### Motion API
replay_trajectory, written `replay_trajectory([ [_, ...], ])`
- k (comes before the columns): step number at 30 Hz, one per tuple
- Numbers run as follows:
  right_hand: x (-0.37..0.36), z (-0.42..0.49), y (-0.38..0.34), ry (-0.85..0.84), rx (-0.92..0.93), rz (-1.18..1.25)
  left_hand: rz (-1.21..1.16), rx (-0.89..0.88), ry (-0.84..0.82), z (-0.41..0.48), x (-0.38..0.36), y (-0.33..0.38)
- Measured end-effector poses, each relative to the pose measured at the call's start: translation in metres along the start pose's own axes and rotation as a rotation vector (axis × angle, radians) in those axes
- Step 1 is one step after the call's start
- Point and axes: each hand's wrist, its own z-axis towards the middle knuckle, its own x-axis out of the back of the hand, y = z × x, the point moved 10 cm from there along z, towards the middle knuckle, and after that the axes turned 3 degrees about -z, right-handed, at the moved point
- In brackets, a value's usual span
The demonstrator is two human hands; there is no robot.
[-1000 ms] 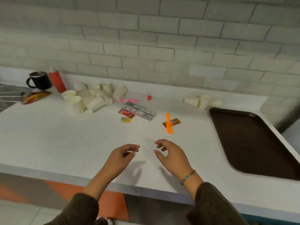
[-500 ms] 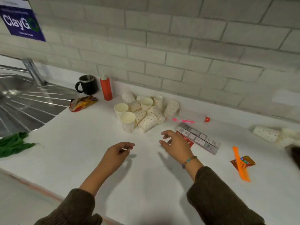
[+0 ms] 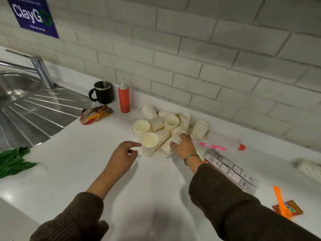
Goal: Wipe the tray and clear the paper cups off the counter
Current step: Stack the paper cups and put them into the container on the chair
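Note:
Several white paper cups with small dots (image 3: 169, 126) lie and stand in a pile on the white counter (image 3: 86, 171) near the wall. My left hand (image 3: 121, 157) reaches toward an upright cup (image 3: 149, 146) at the front of the pile, its forefinger at the rim, fingers loosely spread. My right hand (image 3: 184, 145) lies over a toppled cup (image 3: 167, 147), fingers curling round it. One more cup (image 3: 309, 169) lies on its side at the far right. The tray is out of view.
A steel sink (image 3: 26, 105) with drainboard lies left, green leaves (image 3: 12, 162) on its near edge. Black mug (image 3: 102, 92), red squeeze bottle (image 3: 124, 98) and snack wrapper (image 3: 95, 114) stand behind. Pink pen (image 3: 212, 146), boxes (image 3: 231, 171) and orange comb (image 3: 281, 202) lie right.
The view has swung left from the tray to the cup pile. Both hands have moved forward to the cups; the right now lies on a toppled cup and the left reaches an upright one.

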Motion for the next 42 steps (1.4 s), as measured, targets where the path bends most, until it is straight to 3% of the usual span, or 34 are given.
replay_trajectory([
  [5, -0.017, 0.009, 0.001, -0.012, -0.057, -0.068, 0.104, -0.039, 0.016, 0.035, 0.0, 0.014],
  [8, -0.028, 0.008, 0.007, -0.044, -0.111, 0.036, 0.198, -0.025, -0.011, 0.058, -0.01, 0.016],
  [12, -0.018, 0.01, 0.0, -0.057, -0.028, 0.105, 0.347, 0.006, -0.04, 0.083, -0.024, 0.012],
  [15, 0.021, 0.009, -0.023, 0.04, 0.105, 0.107, 0.463, 0.082, -0.095, 0.097, -0.031, -0.005],
  [19, 0.08, 0.015, -0.069, 0.338, 0.324, -0.113, 0.53, 0.169, -0.179, 0.097, -0.04, -0.025],
  [21, 0.088, 0.023, -0.086, 0.408, 0.381, -0.197, 0.541, 0.148, -0.15, 0.092, -0.039, -0.027],
  [24, 0.07, 0.044, -0.093, 0.361, 0.379, -0.384, 0.474, 0.137, -0.075, 0.078, -0.028, -0.023],
  [28, 0.025, 0.074, -0.075, 0.169, 0.339, -0.55, 0.29, 0.117, 0.024, 0.048, 0.001, -0.016],
  [33, -0.018, 0.087, -0.056, -0.033, 0.266, -0.412, 0.124, 0.117, 0.101, 0.015, 0.035, -0.018],
  [36, -0.018, 0.08, -0.062, 0.018, 0.294, -0.33, -0.025, 0.137, 0.158, -0.005, 0.053, -0.018],
  [42, 0.034, -0.019, -0.103, 0.316, 0.642, 0.125, -0.385, 0.046, 0.202, -0.052, 0.065, 0.017],
])
